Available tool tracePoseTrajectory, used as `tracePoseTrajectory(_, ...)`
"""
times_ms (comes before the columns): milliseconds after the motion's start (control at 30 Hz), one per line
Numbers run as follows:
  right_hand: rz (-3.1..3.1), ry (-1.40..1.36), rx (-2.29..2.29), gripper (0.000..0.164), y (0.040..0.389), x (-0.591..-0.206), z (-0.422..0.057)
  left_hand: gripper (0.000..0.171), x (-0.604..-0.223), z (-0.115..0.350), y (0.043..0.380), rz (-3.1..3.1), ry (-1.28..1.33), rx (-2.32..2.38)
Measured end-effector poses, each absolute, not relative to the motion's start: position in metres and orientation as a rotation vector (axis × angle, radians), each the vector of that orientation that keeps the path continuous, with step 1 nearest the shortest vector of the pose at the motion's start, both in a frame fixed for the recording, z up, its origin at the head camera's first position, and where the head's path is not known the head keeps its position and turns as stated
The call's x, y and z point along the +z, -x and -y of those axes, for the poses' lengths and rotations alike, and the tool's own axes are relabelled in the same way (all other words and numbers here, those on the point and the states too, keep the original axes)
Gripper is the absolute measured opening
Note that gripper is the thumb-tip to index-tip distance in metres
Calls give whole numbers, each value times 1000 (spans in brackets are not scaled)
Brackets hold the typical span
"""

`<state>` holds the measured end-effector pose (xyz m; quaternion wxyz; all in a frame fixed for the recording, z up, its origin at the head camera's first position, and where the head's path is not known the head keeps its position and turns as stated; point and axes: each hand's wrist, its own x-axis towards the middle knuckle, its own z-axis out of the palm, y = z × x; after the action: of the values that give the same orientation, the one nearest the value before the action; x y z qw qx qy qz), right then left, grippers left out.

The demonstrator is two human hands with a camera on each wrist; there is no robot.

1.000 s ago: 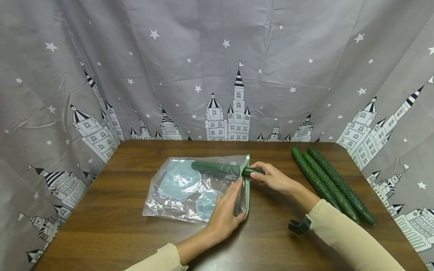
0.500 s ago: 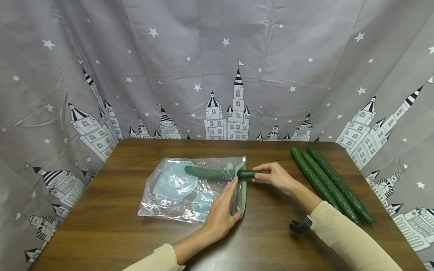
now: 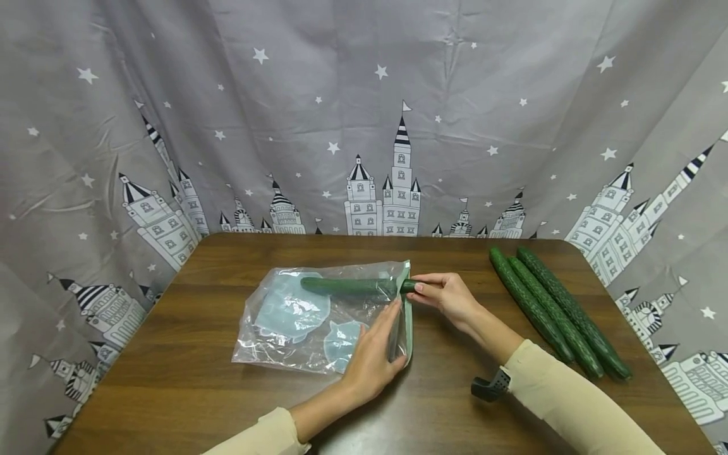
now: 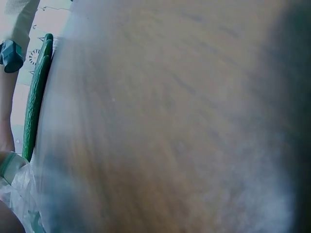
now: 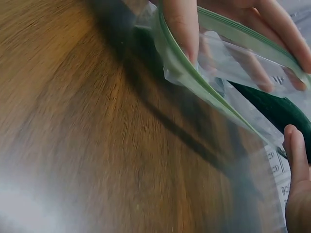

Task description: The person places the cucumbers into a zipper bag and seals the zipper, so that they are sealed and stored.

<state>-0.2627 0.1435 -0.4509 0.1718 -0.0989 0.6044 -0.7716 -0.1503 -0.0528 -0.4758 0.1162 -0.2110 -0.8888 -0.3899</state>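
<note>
R hand (image 3: 446, 297): fingers + thumb closed to a pinch on one end of a cuke (image 3: 349, 287). Most of cuke is inside a clear plastic bag (image 3: 335, 309) w/ pale blue patches, far tip twd L edge of surface (image 3: 188, 404); gripped end pokes out the green-rimmed mouth, which faces R edge. Bag lies approx mid-surface, a bit L of ctr. L hand (image 3: 372, 363) at the mouth: fingers fairly straight, thumb well apart from them, touching bag. 3 other cukes (image 3: 557, 309) side by side nr R edge, slanting fwd from nr back R corner. Blk wrist device (image 3: 490, 387) by R sleeve (image 3: 574, 398). Gray curtain (image 3: 318, 76) past back edge.
</note>
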Motion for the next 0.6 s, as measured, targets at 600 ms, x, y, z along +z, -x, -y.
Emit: tracePoseTrajectory(600, -1814, 204, -2149, 23, 274, -466, -97, 106, -476, 61, 154, 2584, 675, -1255)
